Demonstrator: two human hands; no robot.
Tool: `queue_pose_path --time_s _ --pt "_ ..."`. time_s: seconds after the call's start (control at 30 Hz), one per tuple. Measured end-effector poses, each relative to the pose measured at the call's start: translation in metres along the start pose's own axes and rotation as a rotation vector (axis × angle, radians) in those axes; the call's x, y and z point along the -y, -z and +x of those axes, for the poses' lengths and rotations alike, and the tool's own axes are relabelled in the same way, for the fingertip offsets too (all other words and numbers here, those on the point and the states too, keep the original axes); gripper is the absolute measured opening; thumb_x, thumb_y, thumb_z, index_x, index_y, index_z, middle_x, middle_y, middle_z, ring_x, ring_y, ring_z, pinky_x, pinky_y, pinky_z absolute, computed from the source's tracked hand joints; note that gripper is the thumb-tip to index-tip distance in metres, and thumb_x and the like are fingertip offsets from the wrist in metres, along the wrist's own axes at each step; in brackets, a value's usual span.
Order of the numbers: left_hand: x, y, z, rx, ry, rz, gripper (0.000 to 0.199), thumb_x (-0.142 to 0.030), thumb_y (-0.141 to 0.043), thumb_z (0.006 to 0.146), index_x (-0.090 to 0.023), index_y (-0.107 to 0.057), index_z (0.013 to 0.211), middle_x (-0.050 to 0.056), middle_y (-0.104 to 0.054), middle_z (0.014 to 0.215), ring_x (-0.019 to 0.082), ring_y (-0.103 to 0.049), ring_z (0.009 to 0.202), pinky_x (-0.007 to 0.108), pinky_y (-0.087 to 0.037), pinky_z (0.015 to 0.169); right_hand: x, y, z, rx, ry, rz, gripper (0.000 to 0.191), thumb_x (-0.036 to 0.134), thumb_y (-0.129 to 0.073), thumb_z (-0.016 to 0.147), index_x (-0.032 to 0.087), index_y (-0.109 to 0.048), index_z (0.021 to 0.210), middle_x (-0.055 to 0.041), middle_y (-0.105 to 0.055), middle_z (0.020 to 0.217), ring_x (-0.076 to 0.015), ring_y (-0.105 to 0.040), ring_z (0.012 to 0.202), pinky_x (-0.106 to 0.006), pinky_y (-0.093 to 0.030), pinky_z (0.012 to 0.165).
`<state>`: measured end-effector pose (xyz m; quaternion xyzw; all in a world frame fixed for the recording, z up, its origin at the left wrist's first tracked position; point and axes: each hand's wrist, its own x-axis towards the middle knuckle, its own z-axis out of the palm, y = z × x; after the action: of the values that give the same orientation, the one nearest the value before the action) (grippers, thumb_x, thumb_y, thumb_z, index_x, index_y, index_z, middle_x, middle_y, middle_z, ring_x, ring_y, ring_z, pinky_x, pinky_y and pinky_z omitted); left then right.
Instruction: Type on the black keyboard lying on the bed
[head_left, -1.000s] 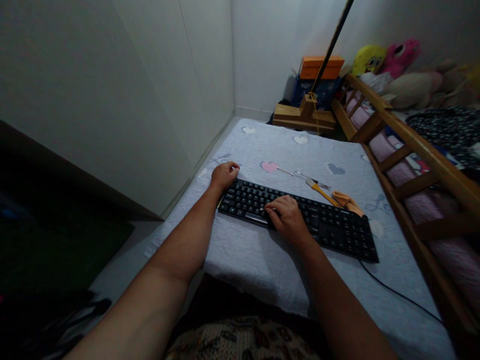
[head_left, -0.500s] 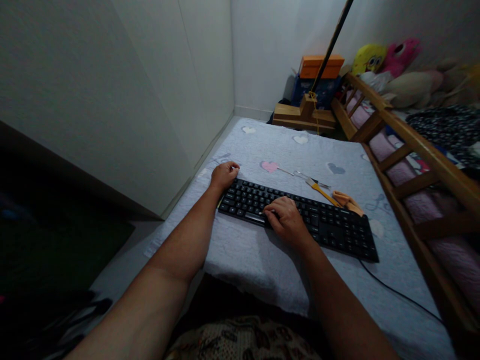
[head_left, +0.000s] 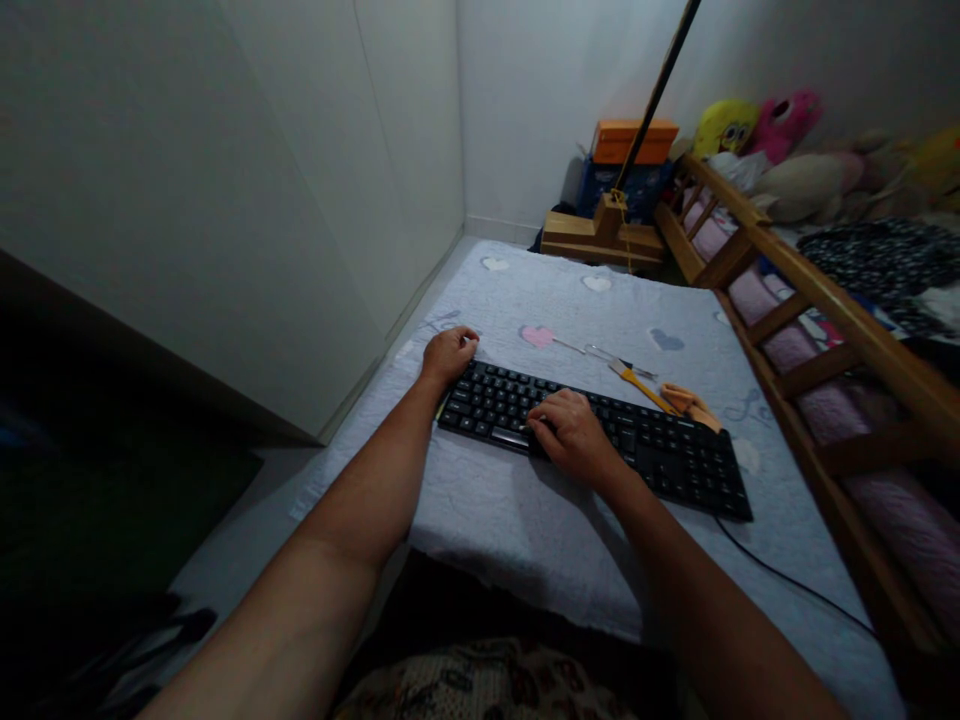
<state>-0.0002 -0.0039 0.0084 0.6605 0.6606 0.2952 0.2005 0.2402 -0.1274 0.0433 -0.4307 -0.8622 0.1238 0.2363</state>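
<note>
A black keyboard (head_left: 667,455) lies at a slant on the cloth-covered table. My left hand (head_left: 448,354) rests at its back left corner with the fingers curled in; whatever they may hold is hidden. Over the middle keys, my right hand (head_left: 574,432) is closed in a pinch. A small whitish tip (head_left: 529,428) pokes out between its thumb and fingers, just above the space bar; most of this thin thing is covered by the hand. Behind the keyboard lie a thin white stick (head_left: 569,346), tweezers (head_left: 604,354), a yellow-handled brush (head_left: 639,383) and a folded orange cloth (head_left: 691,404).
The heart-patterned cloth (head_left: 480,510) covers the table. A wooden bed rail (head_left: 847,310) runs along the right, with plush toys (head_left: 726,128) beyond. A pale cabinet (head_left: 315,200) stands on the left. A wooden stand (head_left: 600,235) with a pole is behind. The keyboard cable (head_left: 795,582) trails right.
The view has shifted slightly. Both hands keep nearly the same place on the keyboard, and the right forearm's elbow end appears a little farther right.
</note>
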Motion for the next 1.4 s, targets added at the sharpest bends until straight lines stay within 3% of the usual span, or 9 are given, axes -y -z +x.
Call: queue_pose_path --time_s 0.23,0.73,1.4 --pt "0.000 0.000 0.000 0.007 0.001 0.003 0.031 -0.032 -0.054 0.086 -0.019 -0.076 0.104 0.004 -0.071 0.079 0.018 -0.061 0.074 0.028 -0.045 0.072 -0.001 0.006 0.015 0.091 -0.044 -0.065 0.017 0.017 -0.059 0.093 0.020 -0.073 0.083 -0.0067 -0.073 0.084 -0.0225 -0.059 0.085 -0.038 -0.040 0.082" --pt "0.002 -0.002 0.002 0.006 -0.016 -0.002 0.030 -0.032 -0.054 0.087 -0.017 -0.076 0.102 0.003 -0.069 0.077 0.017 -0.058 0.071 0.027 -0.042 0.069 0.000 0.003 0.009 0.078 -0.065 0.068 0.015 0.013 -0.060 0.088 0.019 -0.070 0.078 -0.0048 -0.070 0.079 -0.0212 -0.059 0.083 -0.036 -0.039 0.083" --pt "0.001 -0.001 0.000 0.005 -0.018 -0.017 0.030 -0.032 -0.055 0.085 -0.017 -0.076 0.101 0.003 -0.068 0.074 0.017 -0.057 0.069 0.027 -0.041 0.067 -0.007 -0.007 0.006 -0.078 -0.050 0.076 0.016 0.015 -0.058 0.092 0.020 -0.069 0.081 -0.0056 -0.071 0.082 -0.0220 -0.059 0.086 -0.038 -0.040 0.085"
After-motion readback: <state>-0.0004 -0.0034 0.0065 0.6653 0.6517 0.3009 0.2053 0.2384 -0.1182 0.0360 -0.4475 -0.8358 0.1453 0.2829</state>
